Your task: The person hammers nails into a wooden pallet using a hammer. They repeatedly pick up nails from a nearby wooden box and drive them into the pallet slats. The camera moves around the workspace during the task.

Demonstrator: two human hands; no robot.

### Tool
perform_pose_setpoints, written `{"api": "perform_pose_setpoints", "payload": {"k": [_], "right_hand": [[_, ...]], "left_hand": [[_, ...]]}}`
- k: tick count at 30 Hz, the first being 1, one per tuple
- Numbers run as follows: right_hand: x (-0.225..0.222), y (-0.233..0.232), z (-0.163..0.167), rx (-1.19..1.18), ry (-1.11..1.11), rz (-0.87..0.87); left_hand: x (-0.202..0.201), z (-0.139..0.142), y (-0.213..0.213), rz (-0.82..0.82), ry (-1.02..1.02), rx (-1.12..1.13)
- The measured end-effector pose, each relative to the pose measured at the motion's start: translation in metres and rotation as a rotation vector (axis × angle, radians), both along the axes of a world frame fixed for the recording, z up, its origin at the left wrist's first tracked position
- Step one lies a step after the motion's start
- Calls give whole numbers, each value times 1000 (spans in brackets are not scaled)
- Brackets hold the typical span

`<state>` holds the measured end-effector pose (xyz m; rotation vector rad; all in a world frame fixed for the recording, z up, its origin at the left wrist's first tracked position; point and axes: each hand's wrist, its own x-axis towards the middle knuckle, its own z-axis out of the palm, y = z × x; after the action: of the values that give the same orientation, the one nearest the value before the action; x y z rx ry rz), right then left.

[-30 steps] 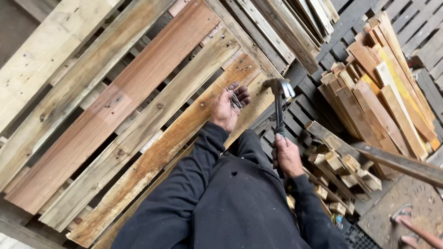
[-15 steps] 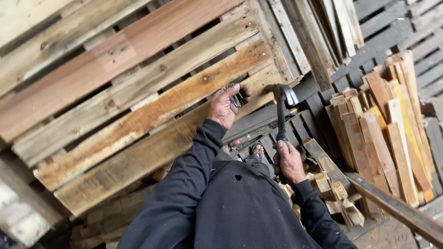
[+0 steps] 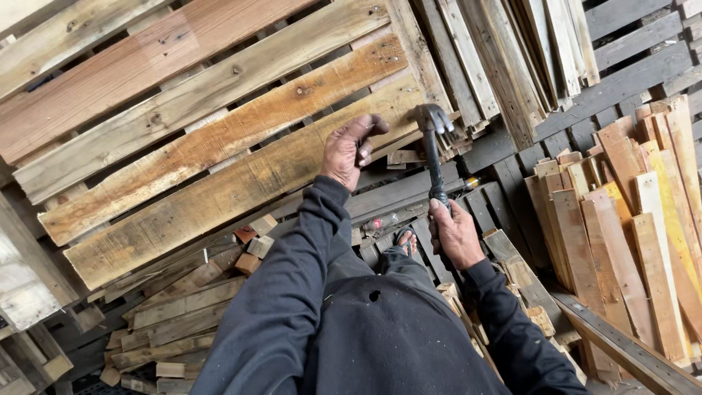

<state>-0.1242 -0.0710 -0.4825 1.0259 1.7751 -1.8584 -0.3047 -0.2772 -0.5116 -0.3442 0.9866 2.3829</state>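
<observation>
A wooden pallet of rough brown and grey boards leans in front of me. My left hand rests at its lower right board edge, fingers curled as if pinching something small that I cannot make out. My right hand grips the black handle of a claw hammer; the metal head is raised next to the pallet's corner, a little right of my left hand. Both arms wear dark sleeves.
Short cut boards stand stacked at the right. Loose wood scraps and blocks lie heaped below the pallet. More planks lean at the top right over dark grey slats. A long beam runs along the lower right.
The view has swung so the pallet now lies flatter across the frame. My left hand stays at the board edge, and the hammer remains raised beside it.
</observation>
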Motion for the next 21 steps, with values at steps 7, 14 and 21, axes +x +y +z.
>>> {"api": "perform_pose_setpoints", "payload": {"k": [7,14,21], "right_hand": [[18,-3,-12,1,330,-34],[3,4,-14,120,33,16],[-8,-8,22,-17,471,13]], "left_hand": [[-27,-25,28,-11,476,-614],[-46,-40,59,88,646,-867],[-41,-42,56,159,867,-992]]}}
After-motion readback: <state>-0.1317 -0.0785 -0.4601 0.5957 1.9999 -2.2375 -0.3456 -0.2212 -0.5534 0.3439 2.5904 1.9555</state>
